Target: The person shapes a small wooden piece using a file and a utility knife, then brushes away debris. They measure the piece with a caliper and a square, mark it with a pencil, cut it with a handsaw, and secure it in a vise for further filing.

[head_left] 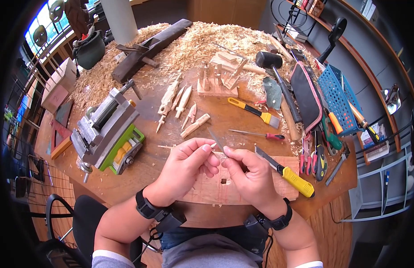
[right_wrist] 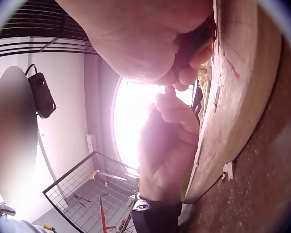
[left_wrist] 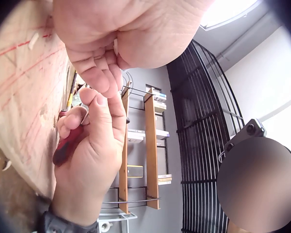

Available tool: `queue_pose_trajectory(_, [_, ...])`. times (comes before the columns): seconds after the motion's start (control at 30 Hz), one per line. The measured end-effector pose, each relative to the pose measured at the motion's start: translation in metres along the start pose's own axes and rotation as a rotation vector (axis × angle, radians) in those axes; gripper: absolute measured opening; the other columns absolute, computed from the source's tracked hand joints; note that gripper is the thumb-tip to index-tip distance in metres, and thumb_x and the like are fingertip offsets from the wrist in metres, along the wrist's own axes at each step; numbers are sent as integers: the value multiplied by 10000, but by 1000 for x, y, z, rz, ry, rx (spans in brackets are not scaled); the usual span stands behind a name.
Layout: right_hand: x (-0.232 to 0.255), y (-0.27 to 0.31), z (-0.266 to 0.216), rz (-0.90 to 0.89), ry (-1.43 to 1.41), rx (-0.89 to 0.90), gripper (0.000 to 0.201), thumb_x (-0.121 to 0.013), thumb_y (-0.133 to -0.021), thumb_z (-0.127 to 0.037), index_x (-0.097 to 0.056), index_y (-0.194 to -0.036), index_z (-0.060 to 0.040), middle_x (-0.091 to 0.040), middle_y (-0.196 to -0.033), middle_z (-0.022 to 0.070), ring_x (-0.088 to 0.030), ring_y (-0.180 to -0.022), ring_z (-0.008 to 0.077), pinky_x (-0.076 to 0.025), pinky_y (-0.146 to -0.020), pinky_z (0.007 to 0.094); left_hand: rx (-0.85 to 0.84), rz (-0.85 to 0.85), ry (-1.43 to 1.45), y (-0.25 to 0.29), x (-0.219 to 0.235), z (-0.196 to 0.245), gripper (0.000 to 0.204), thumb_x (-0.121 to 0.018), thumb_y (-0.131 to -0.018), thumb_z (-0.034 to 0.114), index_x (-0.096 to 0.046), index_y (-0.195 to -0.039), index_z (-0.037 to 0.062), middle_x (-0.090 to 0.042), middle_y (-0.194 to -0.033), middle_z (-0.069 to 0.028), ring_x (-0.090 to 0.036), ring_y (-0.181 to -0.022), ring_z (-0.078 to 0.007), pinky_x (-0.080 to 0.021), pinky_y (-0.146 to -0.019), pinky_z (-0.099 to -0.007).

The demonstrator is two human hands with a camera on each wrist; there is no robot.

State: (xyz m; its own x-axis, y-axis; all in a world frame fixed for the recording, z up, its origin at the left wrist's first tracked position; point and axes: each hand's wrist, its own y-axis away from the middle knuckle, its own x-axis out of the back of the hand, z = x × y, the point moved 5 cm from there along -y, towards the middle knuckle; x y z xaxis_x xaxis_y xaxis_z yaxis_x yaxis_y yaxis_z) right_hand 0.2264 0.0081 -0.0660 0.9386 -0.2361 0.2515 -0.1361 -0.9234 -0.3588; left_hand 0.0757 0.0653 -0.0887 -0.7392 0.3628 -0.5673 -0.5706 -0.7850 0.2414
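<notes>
My left hand [head_left: 182, 167] pinches a small pale wooden piece [head_left: 213, 145] between thumb and forefinger, with most of it hidden by the fingers. My right hand [head_left: 251, 176] grips a slim file, its grey blade [head_left: 217, 139] slanting up and leftward beside that piece. In the left wrist view, the file's red-and-black handle [left_wrist: 68, 145] lies within the right palm. Both hands meet fingertip to fingertip above a wooden board [head_left: 211, 194], which is marked with red lines and has a small square hole.
A yellow utility knife [head_left: 296, 181] lies on the board's right side. Left stands a metal vise [head_left: 106, 129]. Carved wooden pieces [head_left: 184, 102], a brush [head_left: 269, 119], a red-handled tool [head_left: 275, 136] and a mallet [head_left: 267, 60] lie beyond. Shavings [head_left: 211, 38] cover the back.
</notes>
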Motion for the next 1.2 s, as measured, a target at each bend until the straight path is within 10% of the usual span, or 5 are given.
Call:
queue_pose_trajectory(0.27, [-1,-4,-4,-10,123,28,214,-645,-897,24,-675,-1108,17,-715,-901,160,-707,-768,214,-545,-677,315,10,-83,-32,1,-3,-8,220,-494,-1053,171,-564,-1177,3,-675,-870,-63,-658,-739,-133,-529,-658,-249])
queue_pose_trajectory(0.53, [0,4,5,-67,-258,-333,226,-597,-969,-50,-658,-1176,16,-695,-870,50,-609,-641,51,-513,-552,211,-15,-29,-22,-1,-3,0,238,-464,-1062,200,-592,-1137,14,-648,-792,-65,-621,-649,-120,-517,-594,-232])
queue_pose_trajectory(1.2, [-2,1,2,-46,-270,-330,216,-610,-960,-47,-678,-1153,23,-703,-883,61,-610,-659,53,-512,-569,219,26,-67,-161,-1,-2,-6,240,-481,-1063,232,-572,-1126,19,-638,-775,-44,-577,-616,-86,-480,-569,-216])
